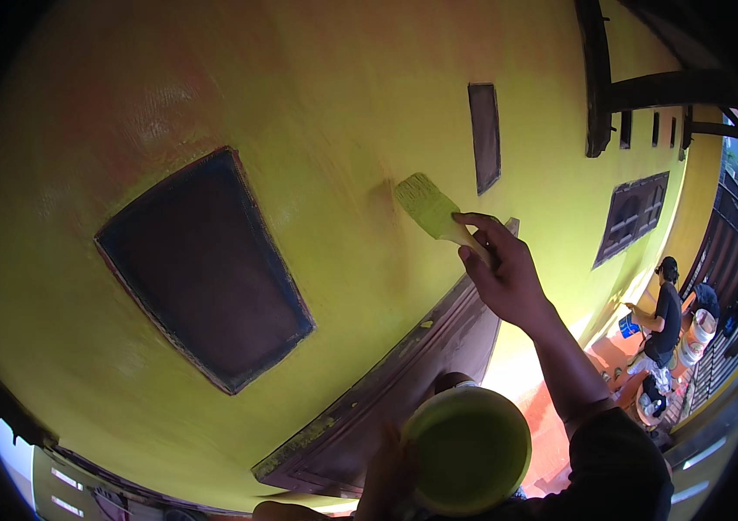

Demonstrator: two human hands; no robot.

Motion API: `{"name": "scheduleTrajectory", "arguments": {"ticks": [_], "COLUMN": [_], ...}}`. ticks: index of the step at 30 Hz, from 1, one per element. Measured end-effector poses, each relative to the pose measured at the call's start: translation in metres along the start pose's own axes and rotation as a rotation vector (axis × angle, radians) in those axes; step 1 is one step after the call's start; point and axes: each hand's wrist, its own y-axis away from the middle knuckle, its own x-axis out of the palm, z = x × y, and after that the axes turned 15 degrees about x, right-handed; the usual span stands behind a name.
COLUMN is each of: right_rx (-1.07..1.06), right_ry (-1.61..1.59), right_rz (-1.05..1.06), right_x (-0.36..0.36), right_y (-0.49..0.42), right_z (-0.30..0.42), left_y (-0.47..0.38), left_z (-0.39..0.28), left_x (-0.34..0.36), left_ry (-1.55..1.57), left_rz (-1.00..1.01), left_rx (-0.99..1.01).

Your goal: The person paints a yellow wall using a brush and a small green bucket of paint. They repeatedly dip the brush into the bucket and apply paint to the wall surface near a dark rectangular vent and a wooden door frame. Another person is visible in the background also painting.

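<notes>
My right hand (506, 273) holds a flat paintbrush (424, 203) by its handle, the bristles coated in yellow-green paint. Behind the brush is a yellow-green wall (343, 215) with reddish patches showing through; whether the bristles touch it I cannot tell. Low in the view, my left hand (390, 465) grips the side of a round paint tub (520, 423). Green paint (463, 449) is inside the tub, dark in the shade. The fingers of the left hand are partly hidden in shadow.
A dark, four-sided window or panel (206, 273) lies left of the brush, a narrow one (486, 137) above right. Below is a brown door (437, 358). Wooden beams (668, 90) jut out at upper right. A person (665, 319) with a blue bucket (629, 325) is near white buckets (696, 338).
</notes>
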Motion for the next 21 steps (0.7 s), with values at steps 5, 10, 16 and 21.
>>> {"name": "scheduleTrajectory", "arguments": {"ticks": [5, 10, 16, 21], "right_rx": [-0.164, -0.106, 0.241, 0.234], "right_ry": [0.077, 0.158, 0.407, 0.56], "right_rz": [-0.119, -0.002, 0.257, 0.392], "right_x": [0.026, 0.038, 0.018, -0.007], "right_y": [-0.045, -0.029, 0.018, -0.011], "right_z": [0.017, -0.007, -0.046, -0.024], "left_y": [0.008, 0.013, 0.011, 0.003], "left_z": [0.01, 0.032, 0.057, 0.043], "left_x": [-0.002, 0.006, 0.016, 0.014], "left_ry": [-0.01, -0.074, -0.292, -0.069], "left_rz": [0.024, 0.09, 0.226, 0.164], "left_rx": [0.017, 0.098, 0.358, 0.2]}}
